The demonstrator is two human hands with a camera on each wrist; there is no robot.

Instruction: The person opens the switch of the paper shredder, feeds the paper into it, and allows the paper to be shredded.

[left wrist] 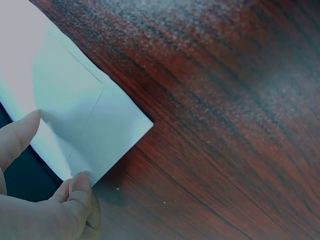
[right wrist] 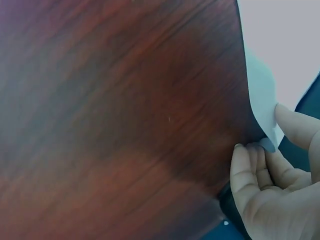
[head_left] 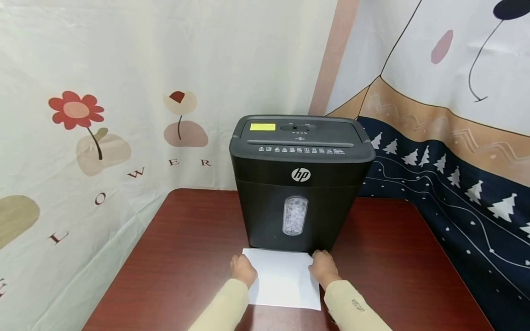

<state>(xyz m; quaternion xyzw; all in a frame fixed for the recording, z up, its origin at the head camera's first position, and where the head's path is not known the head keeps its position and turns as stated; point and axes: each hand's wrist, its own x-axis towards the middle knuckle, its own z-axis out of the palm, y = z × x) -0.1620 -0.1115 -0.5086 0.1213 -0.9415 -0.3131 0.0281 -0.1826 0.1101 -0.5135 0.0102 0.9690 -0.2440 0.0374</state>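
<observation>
The left hand (head_left: 243,271) grips one side edge of a white sheet of paper (head_left: 285,282), its thumb and fingers set a little apart along the margin. The right hand (head_left: 324,269) grasps the opposite edge near a corner, thumb above and fingers curled beneath. The sheet is midway between the desk's left and right edges, just in front of a black HP shredder (head_left: 265,211), which stands at the middle of the far edge. The desk (head_left: 182,257) is reddish-brown, wood-grained, with rounded far corners. Behind it hangs printed cloth (head_left: 256,55): flowers and letters leftward, white trees on navy rightward.
</observation>
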